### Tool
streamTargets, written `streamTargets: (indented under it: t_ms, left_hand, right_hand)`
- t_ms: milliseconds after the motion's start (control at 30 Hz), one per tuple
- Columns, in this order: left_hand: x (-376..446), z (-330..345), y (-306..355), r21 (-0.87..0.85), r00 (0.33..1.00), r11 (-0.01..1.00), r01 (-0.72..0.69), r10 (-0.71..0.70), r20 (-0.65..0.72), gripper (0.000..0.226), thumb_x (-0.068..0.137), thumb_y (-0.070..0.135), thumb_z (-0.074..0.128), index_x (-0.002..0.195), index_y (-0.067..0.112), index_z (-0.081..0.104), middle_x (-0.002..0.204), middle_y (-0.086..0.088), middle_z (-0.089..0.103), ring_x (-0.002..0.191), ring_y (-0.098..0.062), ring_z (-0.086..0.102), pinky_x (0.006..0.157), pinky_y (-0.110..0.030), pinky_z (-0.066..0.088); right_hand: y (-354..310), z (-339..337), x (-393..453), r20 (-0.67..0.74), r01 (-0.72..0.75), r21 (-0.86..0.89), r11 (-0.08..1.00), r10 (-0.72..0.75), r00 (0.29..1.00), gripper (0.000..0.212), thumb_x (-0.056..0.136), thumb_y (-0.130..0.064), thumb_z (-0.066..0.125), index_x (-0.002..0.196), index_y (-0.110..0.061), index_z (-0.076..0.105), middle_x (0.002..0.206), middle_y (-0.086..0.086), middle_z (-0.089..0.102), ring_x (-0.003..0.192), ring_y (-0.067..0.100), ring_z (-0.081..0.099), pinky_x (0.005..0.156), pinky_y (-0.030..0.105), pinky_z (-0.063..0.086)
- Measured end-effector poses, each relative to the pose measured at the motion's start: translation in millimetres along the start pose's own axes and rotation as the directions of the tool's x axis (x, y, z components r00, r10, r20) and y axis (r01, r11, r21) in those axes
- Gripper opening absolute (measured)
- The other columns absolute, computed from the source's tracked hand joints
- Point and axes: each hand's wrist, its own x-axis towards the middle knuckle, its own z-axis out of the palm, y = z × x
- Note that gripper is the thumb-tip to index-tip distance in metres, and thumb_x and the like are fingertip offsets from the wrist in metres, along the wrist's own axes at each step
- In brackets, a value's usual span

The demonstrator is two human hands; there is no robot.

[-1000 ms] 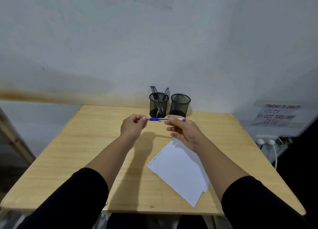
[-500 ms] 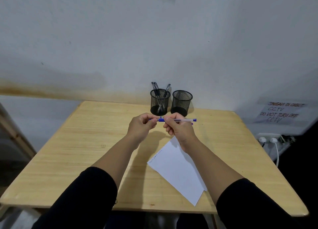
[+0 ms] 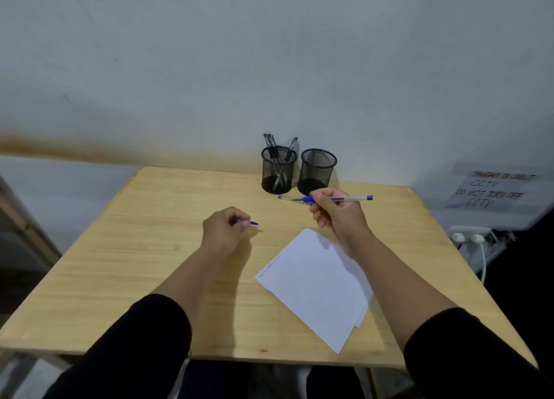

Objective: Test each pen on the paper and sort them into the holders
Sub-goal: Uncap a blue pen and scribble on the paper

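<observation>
My right hand [image 3: 337, 215] grips an uncapped blue pen [image 3: 350, 199] held level above the table, its tip pointing left toward the holders. My left hand [image 3: 223, 229] is closed around the blue pen cap [image 3: 251, 223], whose end sticks out to the right. White paper sheets [image 3: 314, 284] lie on the wooden table [image 3: 150, 248] under my right forearm, with faint scribbles along their left edge. Two black mesh holders stand at the back: the left holder [image 3: 278, 170] has three black pens, and the right holder [image 3: 317, 170] looks empty.
A white wall rises right behind the holders. At the right, off the table, a handwritten CCTV note [image 3: 494, 190] hangs above a power strip [image 3: 469, 235] with white plugs and a cable. A wooden frame edge [image 3: 27, 224] shows at far left.
The hands have pulled apart and the cap has come off the pen. My left hand moved down and left with the cap; my right hand moved right with the pen.
</observation>
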Motion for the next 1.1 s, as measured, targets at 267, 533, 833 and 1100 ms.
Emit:
streamTargets:
  t_ms: [267,533,833,1100]
  left_hand:
    - [0,34,-8,0.054,1.0,0.998,-0.021,0.022,-0.018,0.013,0.081,-0.001,0.059,0.083,0.008,0.068,0.081,-0.004,0.065,0.067,0.001,0.053,0.054,0.005,0.035]
    - [13,41,-11,0.152,0.997,0.986,-0.068,0.074,-0.033,0.012,0.082,0.001,0.059,0.085,0.009,0.069,0.086,-0.009,0.07,0.078,-0.017,0.059,0.058,-0.01,0.034]
    - [-34,38,-10,0.137,0.962,0.955,-0.264,0.25,0.109,0.013,0.085,0.015,0.059,0.093,0.017,0.069,0.097,0.008,0.064,0.09,-0.006,0.055,0.076,-0.014,0.041]
    - [-53,43,-28,0.269,0.927,0.888,-0.374,0.344,0.152,0.008,0.083,0.017,0.06,0.087,0.014,0.067,0.093,0.001,0.067,0.092,-0.015,0.055,0.077,-0.019,0.033]
  right_hand:
    - [27,3,-12,-0.05,-0.141,0.043,0.989,0.143,0.988,0.017,0.093,-0.015,0.054,0.102,-0.006,0.066,0.08,0.01,0.069,0.061,0.012,0.06,0.052,0.018,0.049]
    - [39,-1,-15,-0.101,-0.203,0.086,0.975,0.212,0.972,0.015,0.092,-0.014,0.055,0.099,-0.007,0.067,0.078,0.01,0.07,0.059,0.013,0.061,0.054,0.02,0.051]
    - [50,-7,-18,-0.041,-0.218,-0.025,0.976,0.217,0.975,0.012,0.091,-0.01,0.056,0.09,-0.009,0.068,0.073,0.01,0.065,0.056,0.014,0.056,0.049,0.024,0.042]
    - [68,1,-22,-0.066,-0.2,-0.258,0.945,0.189,0.98,0.015,0.082,-0.007,0.06,0.076,-0.017,0.068,0.053,-0.004,0.054,0.053,0.012,0.043,0.049,0.021,0.034]
